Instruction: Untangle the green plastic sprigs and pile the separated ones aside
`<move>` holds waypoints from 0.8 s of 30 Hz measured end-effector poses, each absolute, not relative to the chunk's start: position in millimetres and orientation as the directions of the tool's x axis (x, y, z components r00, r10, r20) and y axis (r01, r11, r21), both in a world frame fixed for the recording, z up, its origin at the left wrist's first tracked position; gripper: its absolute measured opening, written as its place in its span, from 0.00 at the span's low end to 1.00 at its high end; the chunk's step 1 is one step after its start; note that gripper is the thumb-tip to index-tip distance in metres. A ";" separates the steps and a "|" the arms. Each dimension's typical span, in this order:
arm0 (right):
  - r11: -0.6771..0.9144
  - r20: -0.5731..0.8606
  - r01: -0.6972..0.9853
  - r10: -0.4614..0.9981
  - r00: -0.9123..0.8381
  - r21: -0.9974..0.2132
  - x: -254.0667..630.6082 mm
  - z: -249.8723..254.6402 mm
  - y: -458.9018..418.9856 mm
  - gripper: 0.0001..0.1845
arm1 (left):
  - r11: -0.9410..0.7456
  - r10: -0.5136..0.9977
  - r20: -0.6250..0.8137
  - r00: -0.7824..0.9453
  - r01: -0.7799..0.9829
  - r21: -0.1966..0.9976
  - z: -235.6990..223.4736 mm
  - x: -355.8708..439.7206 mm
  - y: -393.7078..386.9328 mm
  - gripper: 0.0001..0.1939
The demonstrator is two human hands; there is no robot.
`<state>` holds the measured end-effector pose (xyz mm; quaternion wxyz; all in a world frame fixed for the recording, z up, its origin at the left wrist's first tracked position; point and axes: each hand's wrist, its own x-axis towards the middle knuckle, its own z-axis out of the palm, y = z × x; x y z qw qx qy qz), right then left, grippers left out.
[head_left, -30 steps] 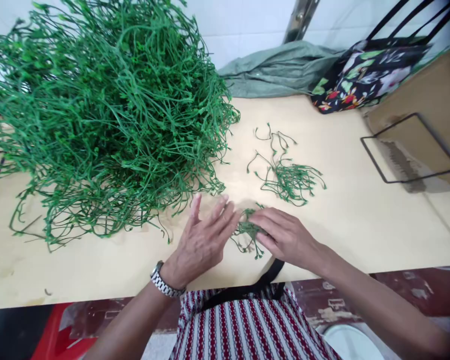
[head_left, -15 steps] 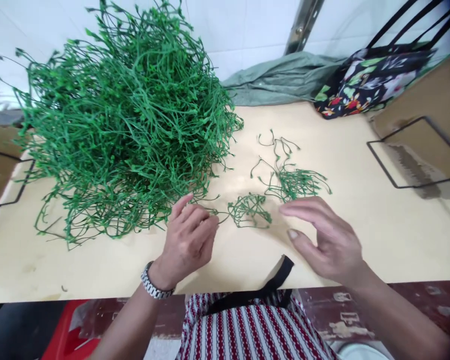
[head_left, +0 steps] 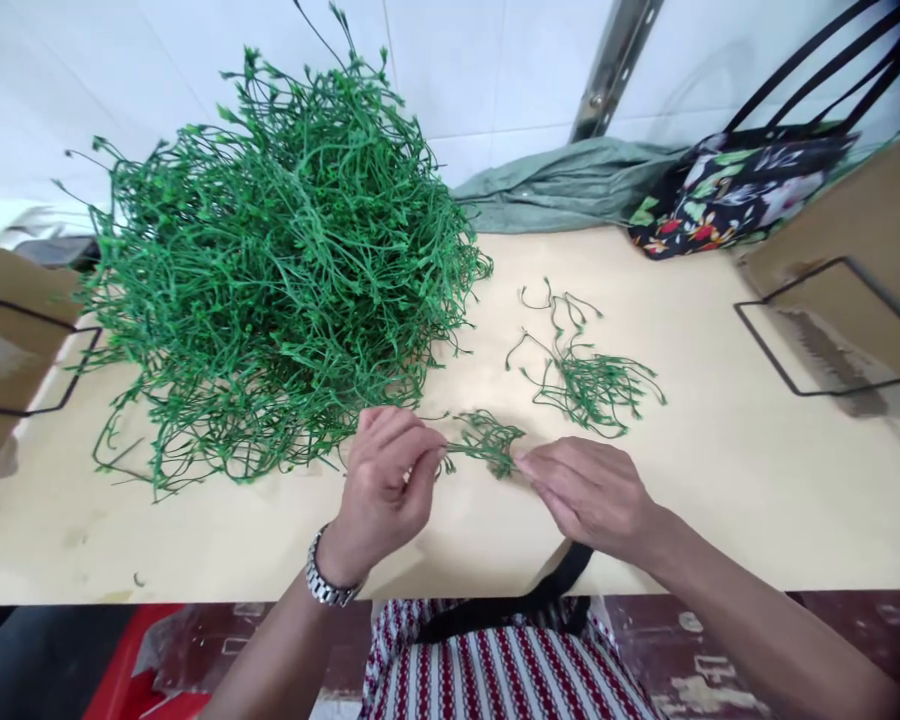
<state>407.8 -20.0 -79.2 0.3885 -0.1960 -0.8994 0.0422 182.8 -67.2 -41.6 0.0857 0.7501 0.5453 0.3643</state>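
Stems (head_left: 466,450), thin and green, ran in a short line from one grip to the other, just over the front part of the table (head_left: 720,480). The left grip (head_left: 386,475), with a watch (head_left: 330,572) at its wrist, was closed and pinched one end. The right grip (head_left: 592,490) was closed too, its fingertips pressed together at the other end. How many stems they held was hard to tell. A little loose bunch (head_left: 487,428) was right there between the two grips, and some of it may have been part of what they held. A small heap (head_left: 600,390) lay a bit farther back, toward the right, and a big pile (head_left: 285,270) stood on the left.

The stems looked very light, so a soft pinch was likely enough to lift them. They seemed bendy but springy too, since many stuck out in curves by themselves. They did not look slippery. The bumpy tips seemed likely to catch on each other, so a quick tug could have dragged more along or snapped a tip. The best place to hold looked like the smooth, bare part, away from those tips.
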 end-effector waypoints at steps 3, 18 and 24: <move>0.918 0.699 0.333 0.383 -0.603 -0.215 405.0 -73.2 -19.0 0.15 | -0.403 0.897 0.339 0.284 0.841 0.361 -37.9 191.7 -70.4 0.08; 0.666 0.386 0.303 0.679 -0.624 -0.682 411.3 -69.2 -0.8 0.09 | -0.706 0.584 0.719 0.378 0.674 0.219 -64.9 201.5 -71.4 0.15; 0.605 0.300 0.201 0.622 -0.724 -0.770 404.9 -72.3 -3.9 0.08 | -0.710 0.536 0.739 0.409 0.691 0.132 -75.0 199.9 -75.4 0.14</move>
